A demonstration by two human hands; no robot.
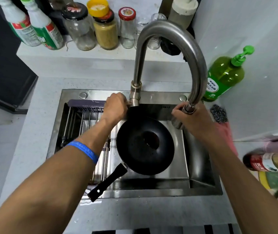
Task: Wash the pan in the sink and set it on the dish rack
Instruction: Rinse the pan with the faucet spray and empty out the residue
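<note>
Pan (145, 146): black, lying in the right part of the sink (202, 166), bowl facing up, a small dark pool at its centre. Neither hand touches it.
Pan handle (107, 184): points toward the near left and reaches over the sink's front rim.
Dish rack (82, 122): metal bars across the left part of the sink, just beside the pan; the handle crosses its near corner.
Left hand (115, 107): at the base of the faucet (170, 53), fingers curled round what appears to be the side lever; the lever itself is mostly hidden, so the grip is judged clamped on it.
Right hand (190, 118): fingers wrapped round the spray head (188, 109) at the end of the spout, grip clamped on it, the nozzle hanging above the far right edge of the pan.
Water: no stream visible from the nozzle.
Step in hand: judged to be the start of washing, turning on the water and aiming the spout.
Progress: early; pan not yet scrubbed or racked.
Next move calls for: steering the spray head over the pan's bowl while the lever is worked, then a cleaning tool.
Supplies: green soap bottle (224, 75) on the bench at the right, steel scourer (218, 114) beside the right wrist.
Risk: splash off the curved bowl if flow is strong.
</note>
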